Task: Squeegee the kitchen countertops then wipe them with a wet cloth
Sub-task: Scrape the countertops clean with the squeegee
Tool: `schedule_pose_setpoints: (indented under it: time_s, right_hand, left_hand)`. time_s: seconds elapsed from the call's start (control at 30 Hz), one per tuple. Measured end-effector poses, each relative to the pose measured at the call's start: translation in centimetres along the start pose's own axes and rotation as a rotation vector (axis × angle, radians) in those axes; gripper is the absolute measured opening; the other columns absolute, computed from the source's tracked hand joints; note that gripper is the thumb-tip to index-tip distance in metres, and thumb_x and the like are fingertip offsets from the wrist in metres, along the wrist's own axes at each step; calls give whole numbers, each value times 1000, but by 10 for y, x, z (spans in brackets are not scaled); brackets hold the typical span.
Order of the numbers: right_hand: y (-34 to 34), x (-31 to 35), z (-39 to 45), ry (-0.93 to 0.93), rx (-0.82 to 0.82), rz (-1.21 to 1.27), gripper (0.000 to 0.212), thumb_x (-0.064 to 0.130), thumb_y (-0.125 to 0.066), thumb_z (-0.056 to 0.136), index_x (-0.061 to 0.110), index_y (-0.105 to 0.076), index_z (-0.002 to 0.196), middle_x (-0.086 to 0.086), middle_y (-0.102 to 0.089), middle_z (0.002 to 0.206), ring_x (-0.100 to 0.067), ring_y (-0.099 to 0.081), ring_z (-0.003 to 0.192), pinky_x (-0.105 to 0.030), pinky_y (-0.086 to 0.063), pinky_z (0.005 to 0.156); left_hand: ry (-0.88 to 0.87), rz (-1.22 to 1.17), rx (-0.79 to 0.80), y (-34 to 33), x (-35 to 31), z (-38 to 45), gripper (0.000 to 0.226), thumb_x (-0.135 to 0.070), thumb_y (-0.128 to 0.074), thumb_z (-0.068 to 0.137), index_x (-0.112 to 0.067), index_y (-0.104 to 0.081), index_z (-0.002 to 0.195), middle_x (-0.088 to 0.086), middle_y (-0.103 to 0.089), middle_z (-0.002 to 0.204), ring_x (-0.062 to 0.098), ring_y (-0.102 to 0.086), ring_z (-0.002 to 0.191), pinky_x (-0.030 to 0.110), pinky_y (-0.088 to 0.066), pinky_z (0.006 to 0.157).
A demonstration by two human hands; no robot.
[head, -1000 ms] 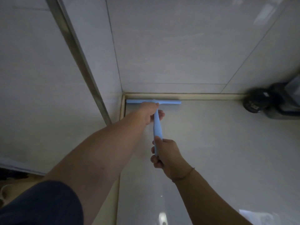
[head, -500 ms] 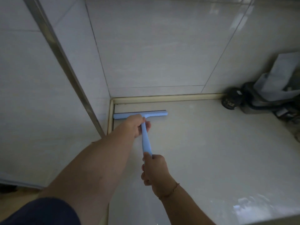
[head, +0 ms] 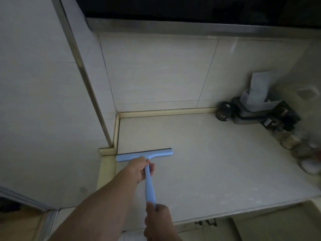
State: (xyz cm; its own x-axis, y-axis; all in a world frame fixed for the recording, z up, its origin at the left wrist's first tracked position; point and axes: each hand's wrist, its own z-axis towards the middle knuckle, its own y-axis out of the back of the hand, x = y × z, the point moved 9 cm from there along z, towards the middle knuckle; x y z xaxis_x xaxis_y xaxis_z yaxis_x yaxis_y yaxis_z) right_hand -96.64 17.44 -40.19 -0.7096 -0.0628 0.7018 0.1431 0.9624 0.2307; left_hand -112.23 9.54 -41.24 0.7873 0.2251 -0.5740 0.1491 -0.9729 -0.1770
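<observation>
A: Both grips hold the squeegee (head: 145,156): left hand (head: 141,168) near the blade, right hand (head: 157,218) at the handle's end, on the desk (head: 217,162) by the left wall.

B: Risk? Uneven pressure may tilt the blade, leaving streaks.

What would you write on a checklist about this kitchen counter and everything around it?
Surface: pale countertop, bare around the squeegee.
Job's things: blue squeegee, blade flat on the counter near the left edge trim; no wet cloth seen.
Clutter: dark containers and a dark holder with white paper in the far right corner; blurred jars along the right side.
Hands: left hand grips the handle just below the blade; right hand grips the handle's end.
Cables: nothing seen.
Surroundings: tiled wall behind, metal strip on the left wall, cabinet front below the counter.
</observation>
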Motion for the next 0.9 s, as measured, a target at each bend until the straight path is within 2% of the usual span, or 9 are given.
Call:
schedule_pose_setpoints:
  time_s: [0.07,0.17,0.27,0.37,0.5,0.63,0.7,0.77,0.9]
  right_hand:
    - [0,-13,-3,23,-22,-24,68,66,-42,57,6,-66,79,-13,-66,73,-30,-65,68,-37,-50,61]
    - [1,-16,-13,23,13,-2,58,60,-44,58,6,-62,70,-12,-62,65,-27,-59,61,-34,-42,58]
    - [3,-21,-15,-1,-3,30,59,60,-45,58,6,-62,74,-11,-60,65,-26,-58,60,-30,-39,57]
    - [6,-42,-16,1,-41,6,69,67,-45,53,4,-64,76,-17,-64,72,-25,-57,65,-34,-45,63]
    - [13,-57,-31,10,-47,-92,53,55,-53,77,6,-67,89,-19,-70,92,-23,-59,73,-38,-54,74]
    - [16,-57,-50,14,-45,-142,43,49,-55,86,9,-70,91,-14,-72,91,-25,-66,83,-30,-52,74]
    - [20,-61,-60,28,-55,-193,35,47,-53,91,14,-65,84,-6,-68,86,-21,-67,93,-23,-43,67]
    - [24,-68,-63,21,-69,-178,34,47,-53,91,16,-62,81,-6,-68,85,-21,-67,93,-24,-41,65]
    - [17,-75,-60,1,-29,-136,46,53,-57,82,9,-71,85,-13,-72,82,-27,-69,79,-31,-52,67]
  left_hand:
    - [8,-2,-2,1,12,-12,14,-2,-47,98,4,-52,86,16,-58,76,23,-57,65,38,-51,58]
    - [0,-25,-34,1,21,-25,16,-4,-48,98,3,-50,84,15,-56,74,21,-56,63,34,-54,51]
    - [-24,-25,-44,1,18,-30,15,-4,-49,98,4,-51,85,15,-56,73,23,-57,64,37,-51,60]
    - [17,-35,-24,6,35,-35,14,-3,-50,97,4,-52,85,16,-57,75,24,-58,66,38,-51,65]
    - [13,-66,-22,5,51,-46,14,-3,-50,98,3,-52,85,15,-55,75,23,-57,65,36,-50,61]
    - [41,-43,-16,10,61,-56,14,-3,-50,97,3,-51,85,15,-55,74,23,-56,64,37,-50,59]
    - [63,-27,-8,13,74,-62,14,-4,-51,98,2,-52,85,15,-57,75,22,-57,64,34,-52,51]
    - [57,-35,-17,14,81,-67,14,-5,-50,98,2,-52,86,14,-57,76,21,-57,64,28,-52,43]
    - [44,-81,-24,12,76,-73,12,-4,-51,97,3,-52,88,16,-54,80,22,-56,66,28,-52,39]
